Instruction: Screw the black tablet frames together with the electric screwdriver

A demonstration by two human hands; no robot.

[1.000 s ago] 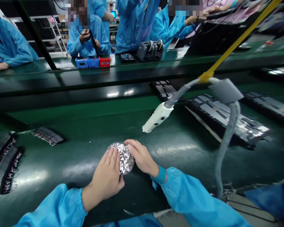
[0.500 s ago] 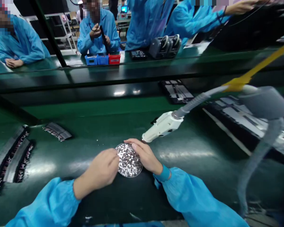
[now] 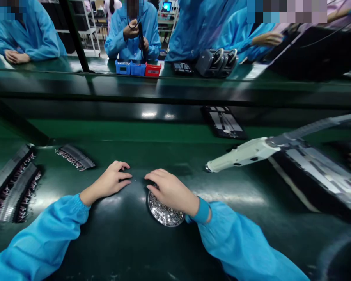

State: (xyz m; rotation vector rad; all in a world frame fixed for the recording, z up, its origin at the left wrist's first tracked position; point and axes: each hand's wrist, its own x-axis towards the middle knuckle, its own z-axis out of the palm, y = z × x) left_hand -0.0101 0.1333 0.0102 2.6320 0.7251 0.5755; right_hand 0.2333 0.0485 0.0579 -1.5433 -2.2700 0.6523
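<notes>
A round shallow dish heaped with small silvery screws sits on the dark green mat in front of me. My right hand lies over the dish's far half, fingers arched down around its rim and gripping it from above. My left hand rests palm down on the mat just left of the dish. Its fingers are loosely bent and apart from the dish, with nothing visible in them. A few stray screws glint on the mat between the hands.
A white electric screwdriver hangs on a grey hose at right, tip toward the hands. Dark panels lie at right, another panel on the belt. Strips of small parts lie left. People in blue coats work across the bench by coloured bins.
My left hand has let go of the dish and moved left onto the mat. My right hand has slid over the top of the dish. The view has tilted and shifted.
</notes>
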